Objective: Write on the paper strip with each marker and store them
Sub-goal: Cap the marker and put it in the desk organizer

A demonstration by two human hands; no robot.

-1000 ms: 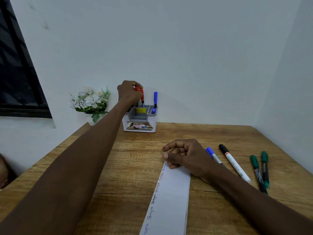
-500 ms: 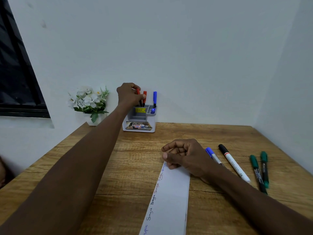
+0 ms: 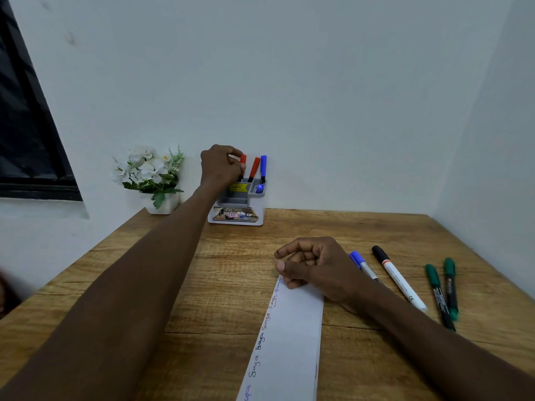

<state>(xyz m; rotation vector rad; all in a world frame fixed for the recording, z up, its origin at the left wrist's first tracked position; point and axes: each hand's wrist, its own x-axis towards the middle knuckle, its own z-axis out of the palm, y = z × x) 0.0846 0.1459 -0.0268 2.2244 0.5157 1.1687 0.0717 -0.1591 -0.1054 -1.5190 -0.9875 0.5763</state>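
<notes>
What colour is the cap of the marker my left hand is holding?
The marker cap is red, in the head view.

This is a small study or home-office corner: a wood-grain desk [image 3: 231,270] set into the meeting of two plain white walls [image 3: 318,82]. A white and grey desk organiser [image 3: 237,218] stands at its back edge. Left of the organiser sits a pot of white flowers [image 3: 150,172], further left a dark-framed window [image 3: 26,125], and in front of it lie loose markers [image 3: 398,277] and a paper strip [image 3: 295,328].
</notes>
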